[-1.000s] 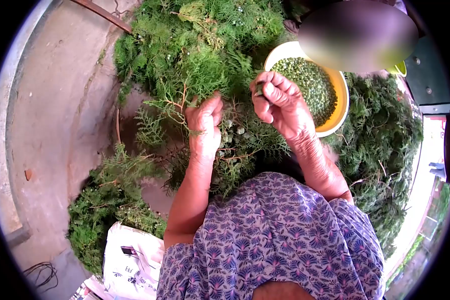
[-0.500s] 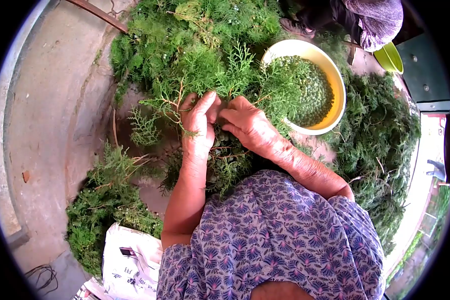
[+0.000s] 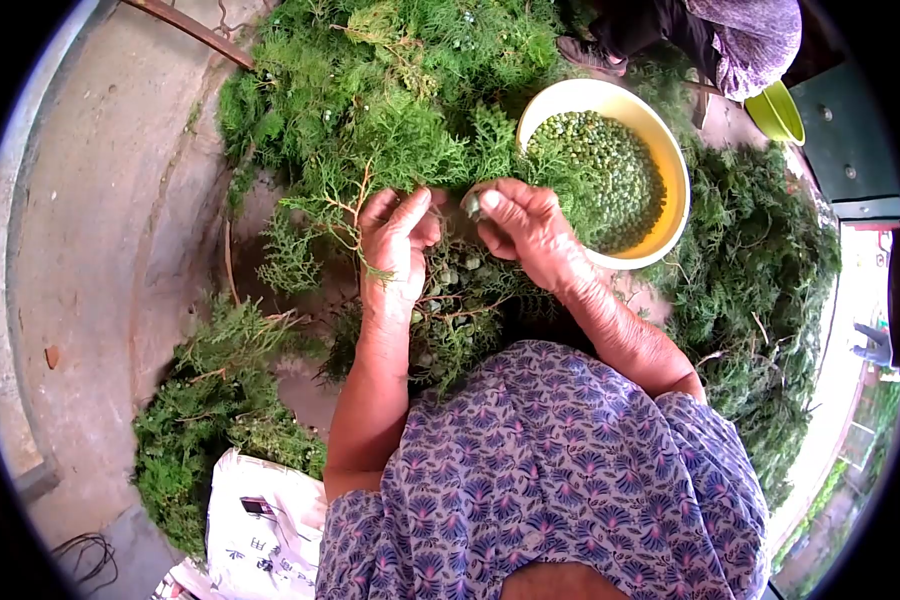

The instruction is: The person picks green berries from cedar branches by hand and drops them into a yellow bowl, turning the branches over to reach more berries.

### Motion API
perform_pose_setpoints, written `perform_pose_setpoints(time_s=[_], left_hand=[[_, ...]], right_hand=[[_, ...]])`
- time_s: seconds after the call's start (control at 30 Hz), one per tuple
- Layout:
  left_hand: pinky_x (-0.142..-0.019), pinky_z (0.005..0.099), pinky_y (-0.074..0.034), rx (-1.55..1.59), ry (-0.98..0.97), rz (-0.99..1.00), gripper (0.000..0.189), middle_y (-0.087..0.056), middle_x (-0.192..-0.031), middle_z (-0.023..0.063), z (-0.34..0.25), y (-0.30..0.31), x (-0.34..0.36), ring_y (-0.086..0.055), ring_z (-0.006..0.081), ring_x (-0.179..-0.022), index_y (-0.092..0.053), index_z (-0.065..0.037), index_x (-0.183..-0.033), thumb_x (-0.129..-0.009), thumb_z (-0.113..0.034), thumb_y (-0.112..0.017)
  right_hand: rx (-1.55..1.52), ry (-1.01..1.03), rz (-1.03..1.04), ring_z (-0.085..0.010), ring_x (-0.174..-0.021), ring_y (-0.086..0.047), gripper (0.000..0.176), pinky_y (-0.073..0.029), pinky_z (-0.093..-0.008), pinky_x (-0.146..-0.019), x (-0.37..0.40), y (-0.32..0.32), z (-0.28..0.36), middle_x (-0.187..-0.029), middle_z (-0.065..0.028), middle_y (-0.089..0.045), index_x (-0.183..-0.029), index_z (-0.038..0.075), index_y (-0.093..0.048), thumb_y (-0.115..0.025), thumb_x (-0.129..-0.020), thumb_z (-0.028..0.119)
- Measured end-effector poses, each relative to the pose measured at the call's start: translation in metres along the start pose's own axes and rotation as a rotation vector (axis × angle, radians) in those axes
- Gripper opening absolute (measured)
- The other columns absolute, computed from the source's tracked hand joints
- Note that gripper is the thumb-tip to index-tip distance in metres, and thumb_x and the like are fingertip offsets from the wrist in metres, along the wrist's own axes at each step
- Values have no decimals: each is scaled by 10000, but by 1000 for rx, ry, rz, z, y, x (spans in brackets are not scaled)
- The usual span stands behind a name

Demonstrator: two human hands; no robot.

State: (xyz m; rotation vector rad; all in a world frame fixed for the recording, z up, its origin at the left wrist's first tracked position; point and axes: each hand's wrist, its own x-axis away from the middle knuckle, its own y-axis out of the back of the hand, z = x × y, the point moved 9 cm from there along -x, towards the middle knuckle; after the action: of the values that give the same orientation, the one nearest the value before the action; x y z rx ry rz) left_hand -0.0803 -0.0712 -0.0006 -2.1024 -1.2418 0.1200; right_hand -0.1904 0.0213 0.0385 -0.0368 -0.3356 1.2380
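While the yellow bowl (image 3: 679,215) sits on the foliage just right of and beyond the right-hand pinch, it holds a heap of loose green cones (image 3: 610,170); 1 frond overhangs the rim nearest that pinch. A 2nd container, a green bowl (image 3: 776,115), lies well beyond the grip at far right, beside another person's sleeve (image 3: 745,40); its contents cannot be made out.

Right hand (image 3: 535,230): back turned up, wrist bent, fingers curled. Thumb and fingertips are pinched together on 1 small grey-green cone (image 3: 473,205), held just short of the yellow bowl's rim.

Left hand (image 3: 395,245): forearm straight out from the body, back up, fingers wrapped tight around a twiggy sprig (image 3: 345,205). Brown stems and green tips stick out left of this grip. More cones hang on the sprig's foliage below and between the 2 grips.

The 2 hands are near each other, with a narrow gap between.

The branch pile (image 3: 390,80) lies beyond both grips. A white bag (image 3: 260,520) lies well behind the left grip on the concrete floor (image 3: 90,250).
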Motion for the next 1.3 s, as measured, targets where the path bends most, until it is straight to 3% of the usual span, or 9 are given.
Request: perform_pose_setpoints(time_s=[0.07, 0.23, 0.5, 0.53, 0.63, 0.73, 0.9, 1.03, 1.3], left_hand=[[-507, 246, -412, -4, 32, 2, 102, -643, -852, 142, 0, 0, 0, -536, 147, -566, -533, -82, -781, -815, -46, -622], [-631, 295, -445, 36, 17, -38, 136, -602, -812, 66, -6, 0, 6, -549, 179, -662, -508, -76, -749, -812, -42, -624], [-774, 318, -493, -88, -29, 157, 272, -545, -777, 16, -16, -14, 17, -605, 196, -861, -395, -105, -700, -804, 16, -615], [-866, 317, -469, -50, -35, 140, 161, -546, -917, 61, -19, -16, 23, -569, 217, -1006, -462, -69, -801, -817, 22, -594], [-945, 322, -429, -115, -35, 146, 440, -504, -1168, 185, -27, -14, 36, -513, 249, -1117, -392, 95, -1248, -847, 17, -556], [-906, 348, -467, -436, -142, 238, 312, -564, -1128, 149, -59, -24, 55, -559, 270, -1052, -514, 67, -1157, -852, 12, -538], [-690, 238, -484, -1037, -264, 154, 157, -626, -922, 77, -70, 9, 85, -594, 144, -774, -633, 6, -958, -806, 19, -600], [-645, 247, -457, -1234, -385, 163, 162, -591, -864, 98, -60, 10, 103, -575, 166, -752, -612, 14, -881, -730, 69, -632], [-690, 277, -464, -1150, -533, -62, 242, -579, -886, 110, -62, 29, 107, -580, 196, -772, -588, 14, -957, -727, 83, -614]], right_hand=[[-305, 6, 10, -60, -521, -465, 183, -329, -178, -429, -3, 1, 1, -649, 12, -541, -983, 41, -605, -561, -897, 197], [-111, 95, -216, -52, -517, -468, 190, -342, -171, -446, 26, 59, 43, -648, 6, -563, -1044, 63, -608, -571, -878, 148], [1017, 176, -755, -226, -1016, -569, 357, -461, -329, -852, 42, 225, 53, -1170, -112, -558, -1156, 73, -585, -604, -811, 160], [1075, 253, -755, -225, -1021, -566, 338, -459, -320, -851, 46, 233, 55, -1168, -113, -557, -1142, 66, -592, -599, -814, 148], [1072, 392, -843, -205, -978, -583, 269, -461, -282, -815, 56, 226, 64, -1115, -104, -580, -1092, 57, -618, -570, -830, 94], [1019, 490, -869, -163, -827, -624, 230, -493, -266, -709, 62, 165, 88, -983, -85, -636, -1046, 65, -640, -598, -825, 116], [530, 376, -221, -124, -735, -632, 164, -536, -220, -552, 53, 24, 66, -890, -76, -664, -938, 39, -647, -612, -787, -13], [663, 631, 162, -223, -735, -623, 171, -538, -306, -604, 47, -55, 37, -794, -122, -647, -902, -2, -630, -638, -735, -36], [1049, 556, 403, -304, -738, -569, 210, -486, -373, -589, 38, -113, -19, -824, -117, -495, -879, 59, -543, -655, -731, 158]])
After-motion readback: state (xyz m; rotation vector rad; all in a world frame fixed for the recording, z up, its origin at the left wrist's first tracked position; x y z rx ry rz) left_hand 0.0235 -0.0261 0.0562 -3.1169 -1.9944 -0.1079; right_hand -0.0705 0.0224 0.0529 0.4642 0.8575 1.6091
